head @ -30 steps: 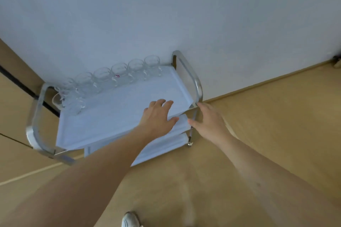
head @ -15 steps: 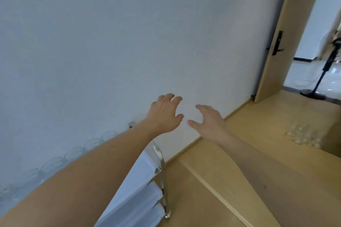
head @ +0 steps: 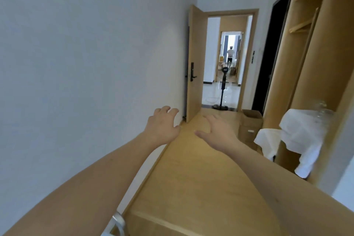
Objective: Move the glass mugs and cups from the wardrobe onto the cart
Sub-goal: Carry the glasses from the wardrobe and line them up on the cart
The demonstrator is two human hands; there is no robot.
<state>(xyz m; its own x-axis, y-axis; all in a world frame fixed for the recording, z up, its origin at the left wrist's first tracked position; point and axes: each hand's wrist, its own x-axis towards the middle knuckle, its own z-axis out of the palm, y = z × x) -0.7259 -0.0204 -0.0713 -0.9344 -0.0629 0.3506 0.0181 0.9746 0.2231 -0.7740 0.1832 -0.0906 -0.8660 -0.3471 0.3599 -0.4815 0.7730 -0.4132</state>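
Note:
Both arms reach forward over the wooden floor, and neither hand holds anything. My left hand [head: 163, 127] has loosely curled fingers; my right hand [head: 218, 129] is spread flat, palm down. Only a metal corner of the cart [head: 119, 223] shows at the bottom edge. The open wooden wardrobe [head: 314, 67] stands at the right. On its shelf lies a white cloth [head: 302, 136], and a blurred clear glass [head: 322, 110] stands at the cloth's upper right. The mugs on the cart are out of view.
A white wall runs along the left. An open door [head: 194, 63] leads to a hallway with a standing fan [head: 223, 86] and a distant person [head: 230, 53]. A cardboard box [head: 250, 123] sits on the floor by the wardrobe. A low wooden platform [head: 191, 188] lies below my arms.
My view has swung from the cart up and right toward the door and wardrobe. Both hands left the cart and stay held out, holding nothing.

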